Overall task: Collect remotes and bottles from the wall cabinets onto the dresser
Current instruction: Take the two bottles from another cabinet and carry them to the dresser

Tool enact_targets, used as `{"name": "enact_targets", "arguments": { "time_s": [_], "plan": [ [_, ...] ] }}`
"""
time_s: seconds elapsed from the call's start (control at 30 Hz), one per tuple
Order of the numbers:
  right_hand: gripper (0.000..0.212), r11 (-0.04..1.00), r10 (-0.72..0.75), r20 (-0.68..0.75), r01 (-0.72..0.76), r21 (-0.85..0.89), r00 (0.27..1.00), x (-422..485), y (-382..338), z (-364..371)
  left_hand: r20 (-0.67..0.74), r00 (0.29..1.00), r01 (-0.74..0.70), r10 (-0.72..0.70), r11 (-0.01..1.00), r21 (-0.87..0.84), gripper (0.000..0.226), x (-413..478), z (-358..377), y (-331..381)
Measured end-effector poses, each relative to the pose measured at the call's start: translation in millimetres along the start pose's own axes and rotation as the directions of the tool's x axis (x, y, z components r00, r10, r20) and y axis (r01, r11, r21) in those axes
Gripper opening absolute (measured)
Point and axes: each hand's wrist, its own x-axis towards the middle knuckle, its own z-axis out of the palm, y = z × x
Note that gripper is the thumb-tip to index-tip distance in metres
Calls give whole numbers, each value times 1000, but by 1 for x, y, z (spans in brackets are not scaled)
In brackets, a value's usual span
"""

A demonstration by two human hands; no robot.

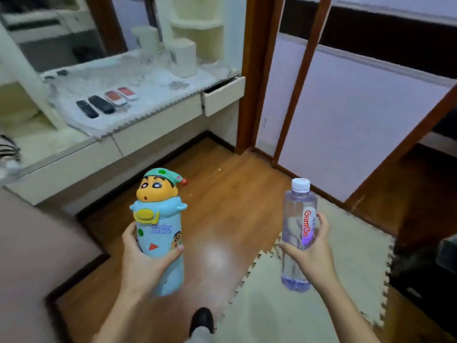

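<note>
Bottles [159,233] [298,231] upright (caps up) in hands [146,258] [312,251].

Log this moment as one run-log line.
left hand: holds cartoon bottle | right hand: holds clear water bottle | dresser: four remotes, bottles not yet placed

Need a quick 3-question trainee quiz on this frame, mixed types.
1. True or false: both hands hold a bottle.
2. Which bottle has a cartoon-head lid? A) the one in the left hand B) the one in the right hand
3. How many remotes lie in the row near the dresser's front edge?

Key:
1. True: left hand holds the blue bottle, right hand the clear bottle.
2. A
3. Four remotes on the dresser.
</note>
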Motion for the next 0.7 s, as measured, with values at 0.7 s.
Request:
{"name": "enact_targets", "arguments": {
  "time_s": [0.7],
  "plan": [
    [97, 998, -49, 209, 54, -23, 977, 336, -45, 95, -246, 951, 178, -187, 982, -59, 90, 251, 131, 28]
  ]
}}
